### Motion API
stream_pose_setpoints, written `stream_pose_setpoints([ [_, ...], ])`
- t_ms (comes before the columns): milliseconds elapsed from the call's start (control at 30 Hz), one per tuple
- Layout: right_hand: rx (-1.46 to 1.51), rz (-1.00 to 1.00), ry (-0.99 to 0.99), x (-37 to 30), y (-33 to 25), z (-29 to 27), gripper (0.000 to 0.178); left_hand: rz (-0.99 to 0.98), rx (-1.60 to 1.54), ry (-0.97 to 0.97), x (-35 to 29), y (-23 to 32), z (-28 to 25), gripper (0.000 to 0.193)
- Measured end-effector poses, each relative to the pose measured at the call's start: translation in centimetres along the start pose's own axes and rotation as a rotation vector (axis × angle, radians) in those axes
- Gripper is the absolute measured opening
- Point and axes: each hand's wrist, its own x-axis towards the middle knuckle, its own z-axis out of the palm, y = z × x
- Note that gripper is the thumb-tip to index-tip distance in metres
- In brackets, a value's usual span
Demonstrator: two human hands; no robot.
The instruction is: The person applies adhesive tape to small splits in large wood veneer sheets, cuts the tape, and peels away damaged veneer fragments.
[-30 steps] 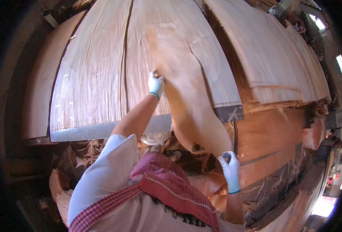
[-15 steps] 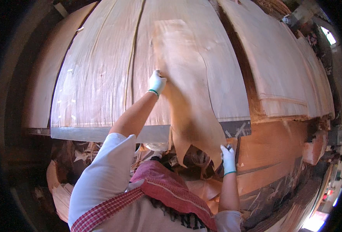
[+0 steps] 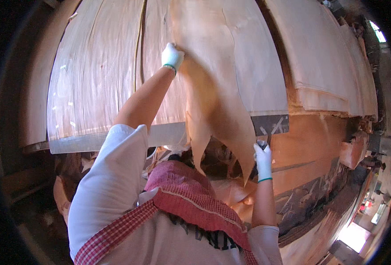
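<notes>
A long tan strip of wood veneer (image 3: 208,57) lies over the pale veneer sheets (image 3: 102,75). Its near end hangs past the front edge, split into two ragged points. My left hand (image 3: 172,56), in a white glove with a green cuff, is closed on the strip's left edge, which curls up and shades the surface beneath. My right hand (image 3: 262,159), gloved alike, is closed around a small dark object (image 3: 261,143) whose kind I cannot make out. It is just right of the strip's hanging end, below the grey front edge.
A grey board edge (image 3: 93,140) runs along the front, with bits of white tape near both ends. Another veneer stack (image 3: 321,66) stands to the right beyond a dark gap. Below it is a brown wooden panel (image 3: 310,150). Veneer scraps (image 3: 87,163) lie under the front edge.
My left hand has moved farther away and slightly left, with the strip's edge in it. The strip has slid away from me. My right hand is now higher in view and apart from the strip.
</notes>
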Motion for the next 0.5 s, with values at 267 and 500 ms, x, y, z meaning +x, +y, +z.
stream_pose_setpoints([
  [267,-1.062,0.078,-0.012,-2.2,-4.2,-6.4,0.039,0.875,0.145,-0.59,-12.1,3.3,-1.4,0.032],
  [500,-1.388,-0.81,-0.385,-3.0,-12.6,6.8,0.023,1.28,0.189,-0.59,-15.5,-0.4,0.7,0.053],
])
